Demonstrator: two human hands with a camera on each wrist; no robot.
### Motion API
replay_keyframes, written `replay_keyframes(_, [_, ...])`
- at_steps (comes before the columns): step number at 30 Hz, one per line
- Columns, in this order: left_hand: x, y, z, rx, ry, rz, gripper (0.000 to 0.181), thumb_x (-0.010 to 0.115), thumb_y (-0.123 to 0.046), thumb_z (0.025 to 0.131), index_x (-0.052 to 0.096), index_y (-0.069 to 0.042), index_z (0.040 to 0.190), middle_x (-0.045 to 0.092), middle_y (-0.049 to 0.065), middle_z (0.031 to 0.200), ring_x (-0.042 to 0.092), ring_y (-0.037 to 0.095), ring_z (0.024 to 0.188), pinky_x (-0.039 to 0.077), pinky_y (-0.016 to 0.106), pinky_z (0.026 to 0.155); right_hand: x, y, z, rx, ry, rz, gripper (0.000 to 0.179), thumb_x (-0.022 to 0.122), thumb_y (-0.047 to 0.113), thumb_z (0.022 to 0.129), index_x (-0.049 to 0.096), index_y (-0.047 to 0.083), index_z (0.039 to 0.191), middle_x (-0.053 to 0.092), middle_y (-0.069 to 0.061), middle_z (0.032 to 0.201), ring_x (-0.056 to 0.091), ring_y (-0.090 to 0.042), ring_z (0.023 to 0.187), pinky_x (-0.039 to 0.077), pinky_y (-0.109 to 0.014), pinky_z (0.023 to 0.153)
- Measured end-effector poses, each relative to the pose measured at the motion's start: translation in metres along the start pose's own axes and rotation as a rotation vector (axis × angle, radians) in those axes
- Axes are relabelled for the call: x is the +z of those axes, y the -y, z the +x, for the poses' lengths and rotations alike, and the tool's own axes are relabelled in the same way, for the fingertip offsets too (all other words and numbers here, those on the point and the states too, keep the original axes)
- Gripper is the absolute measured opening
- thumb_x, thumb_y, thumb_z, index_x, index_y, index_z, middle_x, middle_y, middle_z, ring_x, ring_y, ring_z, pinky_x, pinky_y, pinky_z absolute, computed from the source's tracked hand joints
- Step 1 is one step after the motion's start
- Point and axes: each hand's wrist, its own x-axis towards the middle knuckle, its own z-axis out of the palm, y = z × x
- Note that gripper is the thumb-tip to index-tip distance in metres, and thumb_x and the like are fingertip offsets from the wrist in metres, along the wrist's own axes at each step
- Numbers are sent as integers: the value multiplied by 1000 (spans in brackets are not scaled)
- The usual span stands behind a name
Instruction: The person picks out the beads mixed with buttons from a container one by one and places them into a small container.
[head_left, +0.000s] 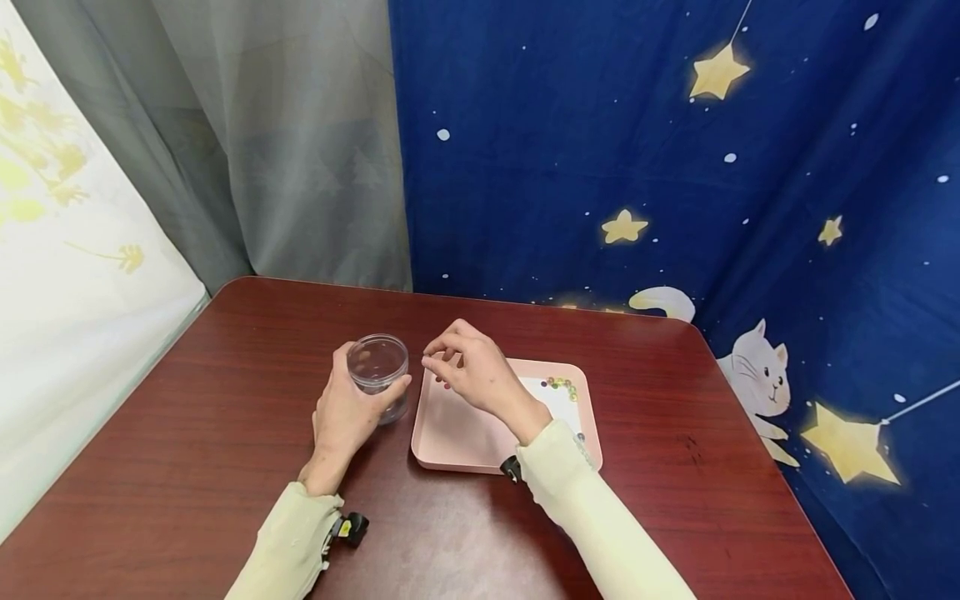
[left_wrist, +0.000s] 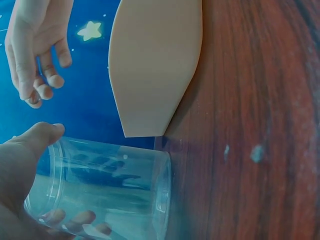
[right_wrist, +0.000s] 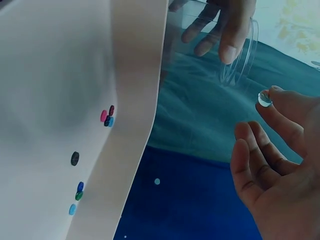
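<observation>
The clear jar (head_left: 377,360) stands upright on the red-brown table (head_left: 225,417), just left of the pink tray (head_left: 450,437), its long axis vertical and its round rim facing up. The left hand (head_left: 347,414) grips its side. The right hand (head_left: 483,375), near the rim, pinches a small clear disc (right_wrist: 265,99) between thumb and finger; coloured discs (right_wrist: 75,158) lie in the tray.

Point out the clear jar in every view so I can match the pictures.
Head: clear jar, below and left of centre.
Left wrist: clear jar, lower left, appearing sideways.
Right wrist: clear jar, at the top, right of centre, partly behind fingers.
Shared landmark: the left hand gripping it.
</observation>
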Motion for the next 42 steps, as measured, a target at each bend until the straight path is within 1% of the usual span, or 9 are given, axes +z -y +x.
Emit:
replay_keyframes(5, [0,1,0,1,-2,1,101,80,-71,76,34,-29,155,67,10,137,68,42,116,49,63,92,2,6,3,-3,-7,39,8,76,20,96,78,15,102,65,-3,102,68,-11,80,55,-20,62])
replay_keyframes(11, [1,1,0,1,-6,0,100,79,-72,76,35,-29,155,66,9,139,68,42,117,49,62,92,6,10,7,-37,-16,14,9,77,22,96,79,15,101,65,-2,101,69,-17,93,54,-23,75])
replay_keyframes(14, [1,2,0,6,-7,-7,100,79,-72,76,35,-29,155,66,9,139,68,41,117,49,62,92,8,12,9,-37,-16,20,8,77,22,96,79,15,101,65,-2,102,70,-20,96,53,-23,77])
replay_keyframes(19, [1,3,0,14,-11,-17,101,79,-73,76,35,-29,155,66,9,139,68,41,118,49,62,92,12,15,11,-35,-7,47,8,77,21,96,78,15,101,64,-3,103,70,-15,95,58,-29,81])
replay_keyframes(23, [0,3,0,19,-18,-19,102,78,-75,76,35,-28,156,66,9,139,68,40,117,49,63,92,15,19,13,-38,-8,54,8,77,21,96,78,15,101,64,-2,104,68,-14,95,57,-25,82])
replay_keyframes(27, [1,4,-1,28,-20,-23,102,78,-75,76,35,-28,155,66,9,139,68,40,117,49,63,91,19,21,14,-44,-5,46,9,77,22,96,78,15,101,63,-2,106,68,-19,97,55,-21,83])
replay_keyframes(33, [3,6,0,34,-21,-24,102,77,-76,76,35,-29,156,66,9,139,68,41,117,49,63,91,23,23,16,-65,1,51,10,76,22,96,78,15,102,62,-4,108,66,-21,95,59,-39,84])
replay_keyframes(35, [3,7,0,36,-20,-23,103,77,-76,76,34,-28,156,66,9,140,68,41,117,49,63,92,25,24,17,-67,1,58,10,77,22,96,78,14,103,62,-5,108,66,-21,94,59,-41,84])
replay_keyframes(42, [3,10,1,29,-7,-8,106,76,-78,76,31,-28,158,65,11,142,68,43,118,49,63,92,29,27,19,-64,1,37,11,78,22,95,78,14,103,63,-4,109,67,-25,96,58,-34,84])
